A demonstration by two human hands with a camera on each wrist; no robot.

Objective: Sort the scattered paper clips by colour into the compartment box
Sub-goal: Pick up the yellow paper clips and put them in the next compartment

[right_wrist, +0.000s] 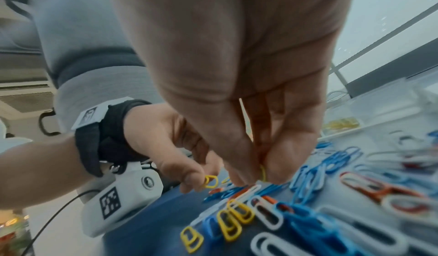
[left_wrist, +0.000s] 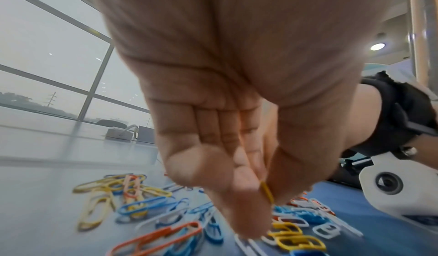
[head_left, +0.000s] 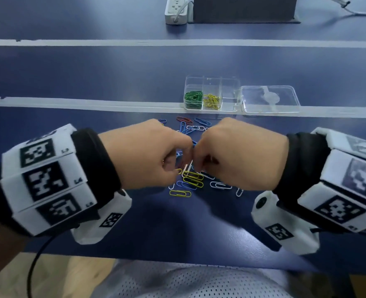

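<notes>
Loose paper clips (head_left: 190, 181) in blue, yellow, white and red lie scattered on the blue table. Both hands hover over the pile, knuckles nearly touching. My left hand (head_left: 177, 167) pinches a yellow clip (left_wrist: 266, 192) between thumb and fingers; the same clip (right_wrist: 209, 181) shows in the right wrist view. My right hand (head_left: 197, 166) pinches another yellow clip (right_wrist: 262, 172) at its fingertips. Beyond the pile stands the clear compartment box (head_left: 231, 91), with green clips (head_left: 193, 96) in its left compartment and yellow clips (head_left: 212, 101) in the middle one.
The box's clear lid (head_left: 270, 98) lies open to its right. A white power strip (head_left: 176, 9) and a dark box (head_left: 244, 8) stand at the far edge. White tape lines (head_left: 91, 103) cross the table. The table's front edge (head_left: 177, 258) is close below my wrists.
</notes>
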